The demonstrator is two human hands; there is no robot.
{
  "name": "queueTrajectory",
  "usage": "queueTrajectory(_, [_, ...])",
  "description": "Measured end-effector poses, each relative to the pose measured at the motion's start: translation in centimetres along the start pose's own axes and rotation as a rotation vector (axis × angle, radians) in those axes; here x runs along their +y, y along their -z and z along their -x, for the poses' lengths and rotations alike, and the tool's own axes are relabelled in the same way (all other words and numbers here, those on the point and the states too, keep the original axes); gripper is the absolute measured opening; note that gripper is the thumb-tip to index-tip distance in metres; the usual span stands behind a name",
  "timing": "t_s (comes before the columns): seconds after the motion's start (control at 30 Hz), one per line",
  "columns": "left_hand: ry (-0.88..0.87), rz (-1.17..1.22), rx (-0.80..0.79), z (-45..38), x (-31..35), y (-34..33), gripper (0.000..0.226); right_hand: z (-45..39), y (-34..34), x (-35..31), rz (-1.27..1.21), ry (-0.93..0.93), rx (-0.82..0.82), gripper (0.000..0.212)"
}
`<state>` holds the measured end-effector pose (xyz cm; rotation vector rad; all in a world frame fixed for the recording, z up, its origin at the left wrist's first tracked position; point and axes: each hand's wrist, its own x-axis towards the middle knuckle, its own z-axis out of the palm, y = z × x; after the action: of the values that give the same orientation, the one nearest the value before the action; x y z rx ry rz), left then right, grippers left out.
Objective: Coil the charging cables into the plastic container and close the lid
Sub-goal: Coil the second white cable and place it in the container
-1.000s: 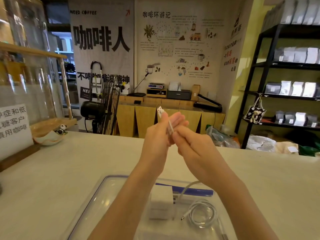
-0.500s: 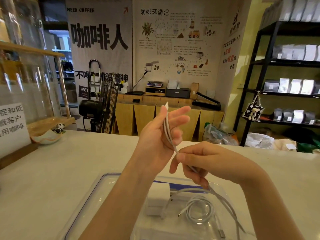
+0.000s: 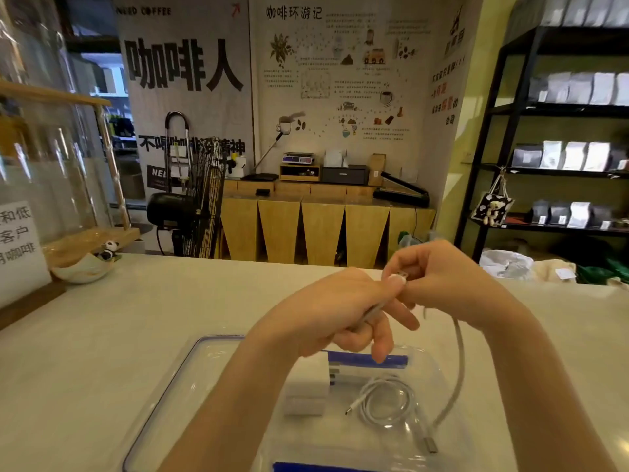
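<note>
Hands (image 3: 391, 301) around cable (image 3: 457, 362) above container (image 3: 163, 396)

The far left banner (image 3: 185, 97) is showing "NEED COFFEE" in small letters at its top and big black "咖啡人" below. The far poster (image 3: 340, 80) beside it is carrying the heading "咖啡环游记". The near left sign (image 3: 18, 247) is displaying partly cut characters "客户" and "咖啡".
</note>
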<state>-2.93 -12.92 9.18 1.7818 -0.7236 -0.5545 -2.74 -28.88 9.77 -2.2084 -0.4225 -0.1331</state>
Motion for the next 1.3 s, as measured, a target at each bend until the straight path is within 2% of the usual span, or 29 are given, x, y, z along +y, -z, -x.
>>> queueTrajectory(0.17, [0.042, -0.125, 0.234, -1.4, -0.8, -0.4, 0.049, 0.4, 0.2, -1.1, -0.100, -0.016, 0.146, 0.005])
queueTrajectory(0.27, [0.000, -0.135, 0.368, -2.1, -1.6, -0.2, 0.047, 0.6, -0.1, -1.8, -0.142, -0.033, 0.224, 0.009])
queueTrajectory(0.43, [-0.219, 0.074, 0.600, -2.7, -2.4, 0.1, 0.050, 0.7, -2.3, -3.2, -0.199, 0.009, 0.224, 0.016])
queueTrajectory(0.53, [-0.209, 0.225, 0.634, -2.5, -2.6, 0.5, 0.047, 0.2, -4.2, -3.5, 0.013, 0.045, 0.241, 0.019])
queueTrajectory(0.6, [-0.211, 0.339, 0.628, -2.3, -2.6, 0.9, 0.046, 0.0, -5.5, -3.7, 0.174, 0.032, 0.180, 0.027])
queueTrajectory(0.73, [-0.289, 0.713, 0.516, -1.4, -2.1, 2.4, 0.049, 0.1, -6.1, -4.1, 0.291, 0.041, -0.038, 0.032])
queueTrajectory(0.87, [-0.393, 1.087, 0.321, -0.2, -1.1, 2.9, 0.051, 0.6, -4.8, -4.0, 0.141, 0.024, -0.209, 0.034])
queueTrajectory(0.93, [-0.429, 1.181, 0.147, 0.8, -0.7, 3.6, 0.052, 0.9, -3.5, -3.7, 0.067, -0.013, -0.300, 0.038])
queueTrajectory(1.03, [-0.449, 1.163, -0.065, 2.3, -0.5, 5.1, 0.051, 1.1, -1.5, -2.5, 0.012, -0.033, -0.337, 0.039])
queueTrajectory(1.13, [-0.406, 1.094, -0.300, 3.1, -0.3, 6.1, 0.048, 0.7, -0.6, -0.9, -0.036, 0.002, -0.263, 0.033])
queueTrajectory(1.2, [-0.397, 0.937, -0.291, 3.1, 0.1, 5.8, 0.044, 0.1, -0.7, 0.1, -0.087, 0.006, -0.171, 0.031])
queueTrajectory(1.3, [-0.352, 0.513, -0.044, 2.7, 0.2, 4.3, 0.044, -0.8, -1.2, 1.0, -0.122, 0.000, 0.001, 0.030])
